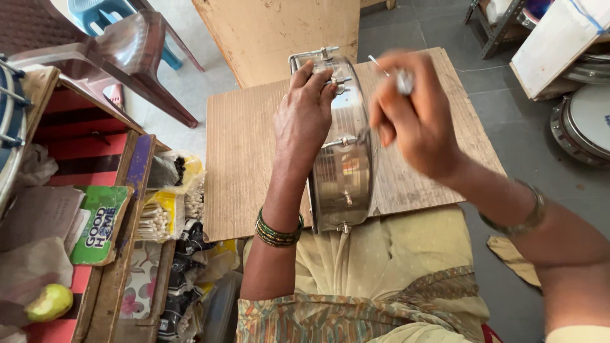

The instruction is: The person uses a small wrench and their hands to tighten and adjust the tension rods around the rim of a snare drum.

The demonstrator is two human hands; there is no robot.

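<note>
A shiny metal drum shell (346,171) with tension lugs stands on its edge on a wooden board (244,159) across my lap. My left hand (305,117) lies over its top rim and steadies it, green bangles on the wrist. Blurred by motion, my right hand (413,117) is closed on a thin metal tool (400,79) whose tip meets a lug on the shell's side. A metal watch band sits on the right wrist.
A wooden panel (279,32) leans beyond the board. Brown plastic chairs (127,51) stand at the upper left. A red wooden box (82,159) with packets, sticks and a green fruit (49,302) is on the left. Drums (584,124) lie on the grey floor at right.
</note>
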